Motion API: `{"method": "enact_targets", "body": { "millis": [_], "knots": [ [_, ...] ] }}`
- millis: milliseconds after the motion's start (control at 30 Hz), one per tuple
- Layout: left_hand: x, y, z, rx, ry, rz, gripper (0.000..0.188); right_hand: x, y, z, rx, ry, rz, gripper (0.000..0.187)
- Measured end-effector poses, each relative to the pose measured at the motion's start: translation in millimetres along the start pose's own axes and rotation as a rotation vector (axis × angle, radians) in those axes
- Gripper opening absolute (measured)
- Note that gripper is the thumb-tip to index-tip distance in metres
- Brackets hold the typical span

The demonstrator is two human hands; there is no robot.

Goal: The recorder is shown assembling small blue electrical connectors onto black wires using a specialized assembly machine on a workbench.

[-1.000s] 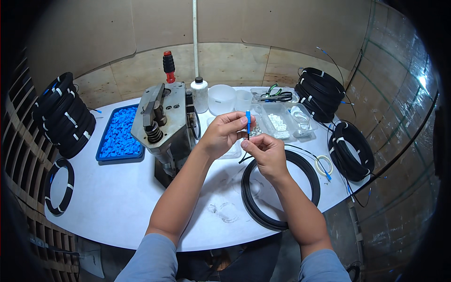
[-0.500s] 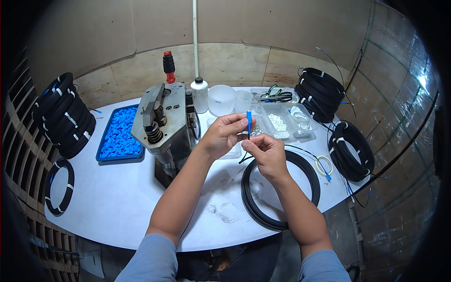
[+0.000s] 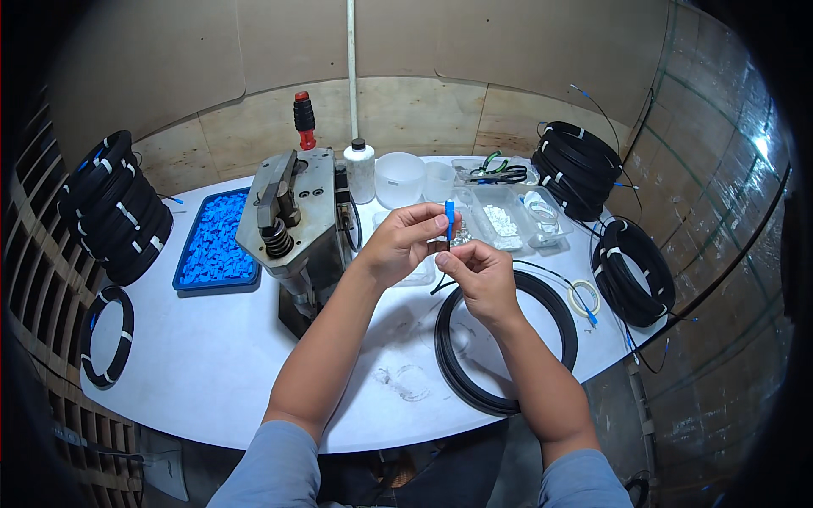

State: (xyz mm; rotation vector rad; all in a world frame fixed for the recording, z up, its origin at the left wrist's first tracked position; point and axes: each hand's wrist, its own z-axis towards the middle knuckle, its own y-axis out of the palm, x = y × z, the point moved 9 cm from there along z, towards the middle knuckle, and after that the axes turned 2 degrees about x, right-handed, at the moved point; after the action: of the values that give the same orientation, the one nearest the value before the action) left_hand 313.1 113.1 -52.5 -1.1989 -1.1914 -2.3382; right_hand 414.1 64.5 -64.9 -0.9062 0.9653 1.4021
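2 hands, basically frozen. Compared with half a second and a second ago, almost nothing has changed: same pinch, same spot. I'd read that as careful fiddling or checking.

Left hand point(image 3: 402, 245) has thumb and fingers closed on the blue connector point(image 3: 450, 224), held upright in the air over the worktop point(image 3: 229, 364), roughly mid-view. Right hand point(image 3: 481, 284) is pinching just under it, on the black cable point(image 3: 437, 289) as far as I can tell; the fingertips cover the exact join.

Head count:
- 1 big black coil point(image 3: 446, 347) lying flat below the right hand
- 1 roll of tape point(image 3: 571, 296) to its right, with 1 loose blue plug point(image 3: 592, 320) just beside it
- 1 metal press point(image 3: 305, 203) left of the hands
- 1 blue tray point(image 3: 216, 289) of small blue pieces point(image 3: 216, 241), way too many to count
- 1 bottle point(image 3: 361, 173), 1 white tub point(image 3: 400, 179), 1 small cup point(image 3: 439, 179) behind
- 1 small tied coil point(image 3: 129, 317) at the left edge
- 2 coil piles at the back, left stack point(image 3: 118, 229) and right stack point(image 3: 576, 169), plus 1 bunch point(image 3: 605, 271) nearer on the right; can't tell how many coils in each
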Motion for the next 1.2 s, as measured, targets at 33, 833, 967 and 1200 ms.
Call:
{"method": "enact_targets", "body": {
  "millis": [33,833,967,1200],
  "knots": [
    [-0.2,1.0,-0.1,-0.007,-0.003,0.006,0.019,0.6,-0.3,0.0,-0.004,-0.001,-0.004,0.011],
    [-1.7,0.5,-0.3,-0.044,-0.025,0.034,0.018,-1.2,2.0,-0.2,-0.021,0.003,-0.001,0.011],
    [0.3,3.0,-0.3,-0.043,-0.016,0.014,0.018,-0.8,1.7,-0.3,-0.023,0.007,-0.010,0.011],
    [0.0,1.6,-0.8,-0.043,-0.013,0.025,0.018,-1.8,2.4,-0.6,-0.023,0.012,-0.010,0.011]
  ]
}}
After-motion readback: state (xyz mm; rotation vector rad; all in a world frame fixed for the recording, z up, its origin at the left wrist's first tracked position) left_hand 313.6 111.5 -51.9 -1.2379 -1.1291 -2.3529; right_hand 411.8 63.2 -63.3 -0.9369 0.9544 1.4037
